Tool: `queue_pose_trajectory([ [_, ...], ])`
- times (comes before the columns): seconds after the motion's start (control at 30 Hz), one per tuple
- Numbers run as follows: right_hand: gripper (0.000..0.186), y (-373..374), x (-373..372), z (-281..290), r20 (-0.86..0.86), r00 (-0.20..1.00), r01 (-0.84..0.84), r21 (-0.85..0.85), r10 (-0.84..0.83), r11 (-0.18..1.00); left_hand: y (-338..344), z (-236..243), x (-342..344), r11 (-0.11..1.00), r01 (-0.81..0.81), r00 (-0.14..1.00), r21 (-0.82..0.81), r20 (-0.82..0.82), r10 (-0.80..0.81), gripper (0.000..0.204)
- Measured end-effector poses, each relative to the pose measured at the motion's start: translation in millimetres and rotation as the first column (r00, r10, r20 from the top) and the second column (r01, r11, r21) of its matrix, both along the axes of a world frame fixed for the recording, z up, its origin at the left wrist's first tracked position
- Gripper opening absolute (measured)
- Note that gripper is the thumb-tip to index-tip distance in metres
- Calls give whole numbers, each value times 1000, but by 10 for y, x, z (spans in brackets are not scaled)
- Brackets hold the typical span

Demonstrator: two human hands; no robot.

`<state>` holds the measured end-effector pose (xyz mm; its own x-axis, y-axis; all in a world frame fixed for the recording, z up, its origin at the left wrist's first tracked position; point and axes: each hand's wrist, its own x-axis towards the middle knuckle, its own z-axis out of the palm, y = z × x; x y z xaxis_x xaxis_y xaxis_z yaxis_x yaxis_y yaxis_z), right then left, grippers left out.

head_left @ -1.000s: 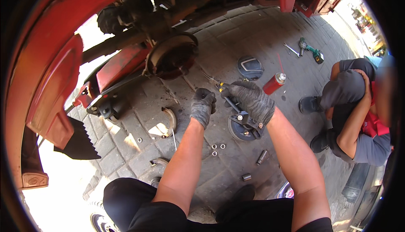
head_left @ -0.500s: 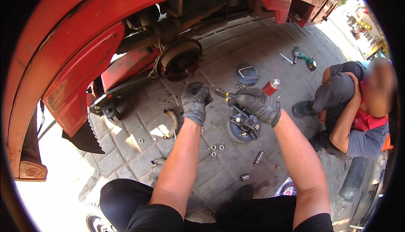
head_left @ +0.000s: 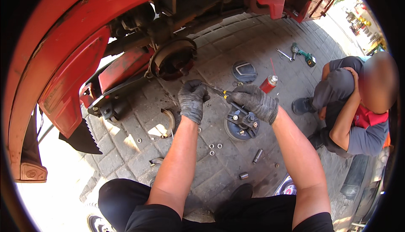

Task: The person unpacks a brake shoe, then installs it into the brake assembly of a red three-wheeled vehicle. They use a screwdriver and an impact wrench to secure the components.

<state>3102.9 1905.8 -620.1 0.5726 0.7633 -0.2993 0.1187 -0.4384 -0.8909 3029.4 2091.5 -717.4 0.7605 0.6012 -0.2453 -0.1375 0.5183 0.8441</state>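
Note:
My right hand [head_left: 254,103], in a grey glove, grips long thin-nosed pliers [head_left: 223,93] with black and yellow handles. My left hand [head_left: 190,99], also gloved, is closed at the pliers' tip; whatever it pinches is too small to make out. Just beyond my left hand hangs a rusty brake drum or hub [head_left: 173,56] under the red vehicle. A round dark assembly with studs [head_left: 241,126] lies on the paving below my right hand, and a red spray can [head_left: 268,84] stands beyond that hand.
Red bodywork [head_left: 71,88] arches over the left and top. Curved brake shoes [head_left: 168,119], several nuts [head_left: 215,146], sockets [head_left: 257,156], a round cap [head_left: 244,71], a spanner [head_left: 284,54] and a green power tool [head_left: 306,56] lie around. A person [head_left: 341,105] squats at right.
My left hand has risen and moved left to the pliers' tip. My right hand still grips the pliers. The person at right has shifted slightly, and the view has moved a little.

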Motion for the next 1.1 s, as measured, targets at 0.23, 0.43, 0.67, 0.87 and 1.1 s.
queue_pose_trajectory([
  [0.23, 29, 48, -31, 27, 57, 998, 7, -95, -2, 995, -9, -77, 47, 978, 18, 997, 209, -75, -2, 19],
  [0.43, 27, 60, -26, -5, 21, 999, 29, -111, -27, 993, -6, -114, 64, 961, 13, 997, 275, -75, 8, 18],
  [0.67, 23, 48, 31, -120, -16, 1000, 4, -55, -5, 998, -2, -171, 81, 950, 8, 999, 313, -50, 8, 15],
  [0.87, 30, 82, -3, -137, -31, 996, 78, -31, -79, 996, 6, -206, 126, 950, -5, 999, 313, -34, 17, 15],
  [1.1, 32, 210, 2, -106, -14, 984, 176, -37, -177, 984, -24, -148, 234, 967, -5, 999, 253, -36, 15, 29],
])
